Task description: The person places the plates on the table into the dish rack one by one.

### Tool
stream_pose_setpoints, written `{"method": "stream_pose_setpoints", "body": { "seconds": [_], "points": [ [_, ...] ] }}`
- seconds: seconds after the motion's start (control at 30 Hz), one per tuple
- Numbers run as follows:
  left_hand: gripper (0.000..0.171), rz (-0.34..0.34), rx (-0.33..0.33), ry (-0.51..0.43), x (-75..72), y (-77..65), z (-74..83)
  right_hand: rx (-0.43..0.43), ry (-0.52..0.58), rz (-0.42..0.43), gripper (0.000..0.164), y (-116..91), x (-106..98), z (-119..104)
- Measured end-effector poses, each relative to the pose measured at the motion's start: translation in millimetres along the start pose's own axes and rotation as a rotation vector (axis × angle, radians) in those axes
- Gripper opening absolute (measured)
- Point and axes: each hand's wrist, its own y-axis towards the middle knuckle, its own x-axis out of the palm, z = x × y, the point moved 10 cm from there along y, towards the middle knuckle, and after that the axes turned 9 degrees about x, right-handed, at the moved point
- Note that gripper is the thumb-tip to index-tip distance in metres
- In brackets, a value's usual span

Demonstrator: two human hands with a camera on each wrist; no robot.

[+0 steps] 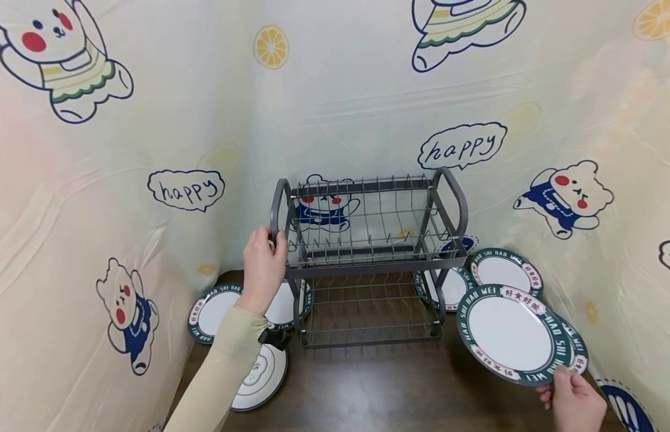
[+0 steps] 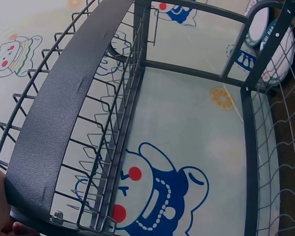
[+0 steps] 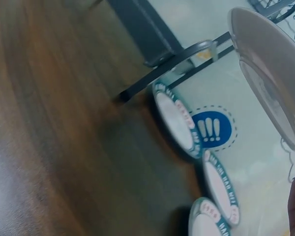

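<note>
One plate (image 1: pixel 510 333) sits right of the dish rack (image 1: pixel 370 270), its near rim pinched between fingers of the right hand (image 1: pixel 577 401), while the left hand (image 1: pixel 263 265) clasps the side handle (image 1: pixel 276 209), presumably for steadiness.

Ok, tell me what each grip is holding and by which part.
The right grip holds a green-rimmed plate by its rim, lower right in the head view. The left grip holds the grey rack by its upper left side handle.
</note>
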Motion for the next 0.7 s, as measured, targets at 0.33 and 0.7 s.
{"method": "stream_pose_setpoints", "body": {
  "seconds": [0.33, 0.7],
  "points": [
    [0.022, 0.019, 0.011, 0.010, -1.8, -2.4, -2.0, -0.050, 0.094, -0.006, 0.045, -9, 0, -31],
    [0.020, 0.018, 0.028, 0.004, 0.4, -1.1, 0.3, -0.129, 0.274, -0.019, 0.043, -17, -4, -70]
  ]
}}
